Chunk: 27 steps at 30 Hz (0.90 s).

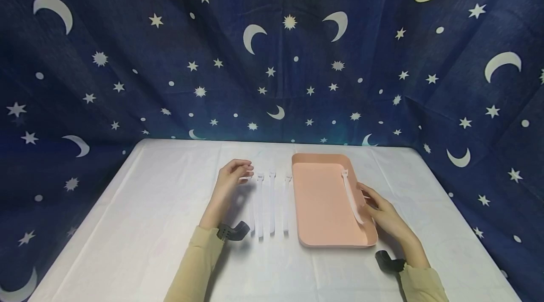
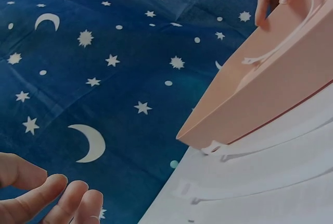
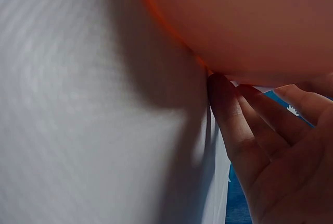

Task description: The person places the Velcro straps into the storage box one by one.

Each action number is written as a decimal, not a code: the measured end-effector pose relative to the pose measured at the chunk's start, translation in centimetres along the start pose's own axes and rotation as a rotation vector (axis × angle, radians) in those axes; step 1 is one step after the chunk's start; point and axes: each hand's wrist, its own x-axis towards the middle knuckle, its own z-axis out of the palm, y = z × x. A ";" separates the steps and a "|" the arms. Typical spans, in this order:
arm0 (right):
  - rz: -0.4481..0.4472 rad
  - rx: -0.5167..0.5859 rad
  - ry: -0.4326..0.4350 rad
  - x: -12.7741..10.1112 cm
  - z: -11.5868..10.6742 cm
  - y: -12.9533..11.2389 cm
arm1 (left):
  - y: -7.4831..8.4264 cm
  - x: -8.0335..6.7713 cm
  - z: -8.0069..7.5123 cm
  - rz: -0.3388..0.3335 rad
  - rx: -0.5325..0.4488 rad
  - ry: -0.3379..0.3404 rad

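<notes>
A shallow pink tray (image 1: 318, 202) lies on the white table, and one white strap (image 1: 351, 198) with a wider head rests inside it near the right wall. My right hand (image 1: 386, 217) grips the tray's right side, thumb at the rim; the right wrist view has its fingertips (image 3: 222, 86) against the outer wall. Left of the tray, several similar white straps (image 1: 272, 202) lie side by side, lengthwise away from me. Over the head ends of the leftmost ones hovers my left hand (image 1: 231, 175). Its loosely bent fingers (image 2: 73, 198) hold nothing visible.
The white-covered table (image 1: 170, 198) extends on both sides of the tray. A dark blue cloth (image 1: 280, 99) printed with moons and stars hangs behind and at the sides. Each wrist wears a black mount (image 1: 233, 231).
</notes>
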 end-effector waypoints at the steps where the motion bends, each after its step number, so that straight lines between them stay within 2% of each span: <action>1: 0.001 -0.004 0.000 0.0 0.0 0.0 | 0.0 0.1 -0.2 -0.002 0.001 0.003; 6: -0.003 -0.009 0.002 -0.1 -0.1 0.1 | -0.1 0.3 -0.9 0.003 0.014 0.014; 14: -0.007 -0.014 0.004 -0.1 -0.1 0.1 | -0.7 1.1 -1.7 0.011 0.042 0.074; 27: -0.005 0.012 0.004 -0.1 0.0 0.1 | -2.1 2.2 -3.1 0.002 0.114 0.092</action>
